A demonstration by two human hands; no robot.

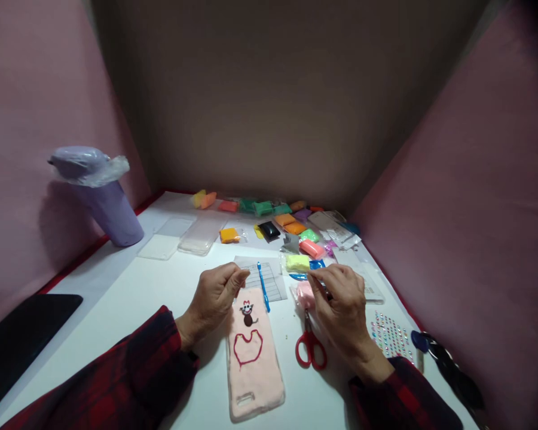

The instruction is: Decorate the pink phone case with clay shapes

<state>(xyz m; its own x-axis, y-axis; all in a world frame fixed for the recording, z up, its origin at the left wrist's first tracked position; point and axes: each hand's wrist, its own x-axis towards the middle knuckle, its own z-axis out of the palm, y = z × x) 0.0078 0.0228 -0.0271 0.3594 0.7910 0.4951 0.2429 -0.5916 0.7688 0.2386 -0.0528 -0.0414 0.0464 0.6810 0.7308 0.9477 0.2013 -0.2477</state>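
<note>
A phone case (260,376) coated in pale pink lies in front of me, with a small cat figure (248,313) and a dark red heart outline (248,349) on its face. My left hand (217,295) is over its upper left edge, thumb pressed to curled fingers. Whatever is in that pinch, if anything, is hidden. To the right, my right hand (341,304) is closed in a pinch beside a pink clay packet (303,295); its contents cannot be made out. Red-handled scissors (311,349) lie below it. A blue pen-like tool (263,286) rests on a printed paper (275,278).
Several coloured clay packets (295,227) spread across the back. Clear phone cases (201,236) lie at back left, near a tall purple container (112,209). A rhinestone sheet (392,334) and keys (446,364) are at right. Pink side walls (470,197) flank the white table.
</note>
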